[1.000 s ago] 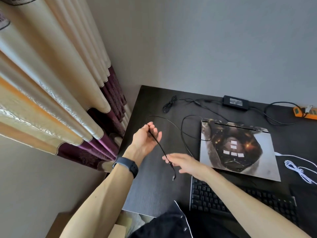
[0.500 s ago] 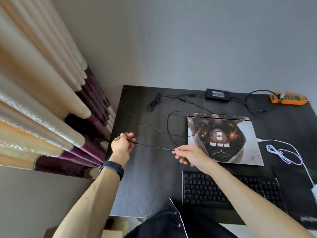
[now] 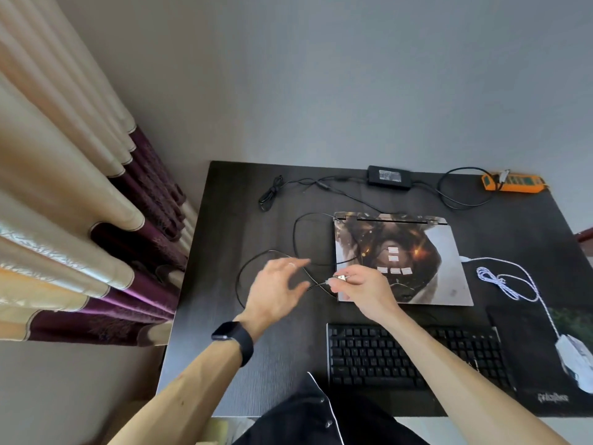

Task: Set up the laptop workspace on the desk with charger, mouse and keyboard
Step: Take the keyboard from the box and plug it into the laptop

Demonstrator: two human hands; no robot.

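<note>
A closed laptop [image 3: 442, 252] with a picture on its lid lies on the dark desk [image 3: 224, 284]. In front of it sits a black keyboard [image 3: 385, 354]. My right hand [image 3: 362, 290] pinches the silver USB plug [image 3: 341, 278] of a thin black cable [image 3: 296, 232] just left of the laptop's front corner. My left hand [image 3: 276, 290] hovers beside it, fingers spread, holding nothing. The cable loops over the desk to the left. A black charger brick [image 3: 389, 176] lies at the back. A white mouse [image 3: 576, 361] rests on a mouse pad [image 3: 529, 342] at the right.
An orange power strip [image 3: 513, 183] lies at the back right corner, with the charger's cord coiled near it. The mouse's white cable [image 3: 500, 281] is bundled right of the laptop. Curtains [image 3: 80, 220] hang close to the desk's left edge. A grey wall stands behind.
My left hand has let go of the black cable and moved right towards my right hand. The right hand now grips the plug itself, nearer the laptop's left edge.
</note>
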